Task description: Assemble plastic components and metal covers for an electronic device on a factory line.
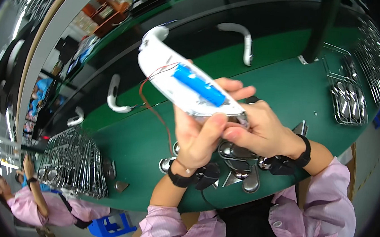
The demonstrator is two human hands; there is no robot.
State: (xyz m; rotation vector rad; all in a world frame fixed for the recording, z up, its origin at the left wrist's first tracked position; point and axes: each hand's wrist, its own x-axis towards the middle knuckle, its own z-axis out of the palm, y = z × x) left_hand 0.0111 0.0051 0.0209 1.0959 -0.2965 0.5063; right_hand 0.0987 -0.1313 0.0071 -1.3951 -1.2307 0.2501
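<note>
A white curved plastic housing (163,66) is held up, tilted, above the green table. A blue cylindrical battery (199,85) lies in its open side, and a thin red wire (143,95) hangs in a loop toward the table. My left hand (198,130) is closed around the housing's near part, thumb on the edge. At the near end, the fingers of my right hand (259,127) pinch a shiny chrome piece (243,118) against the housing; how far it is seated cannot be told. Below my hands lie several chrome covers (251,180).
Wire baskets (73,160) stand at the left, and another wire basket (349,105) with chrome parts sits at the right. More white curved housings (248,49) lie along the far dark strip. A person in pink (31,204) works at the left, near a blue stool (110,226).
</note>
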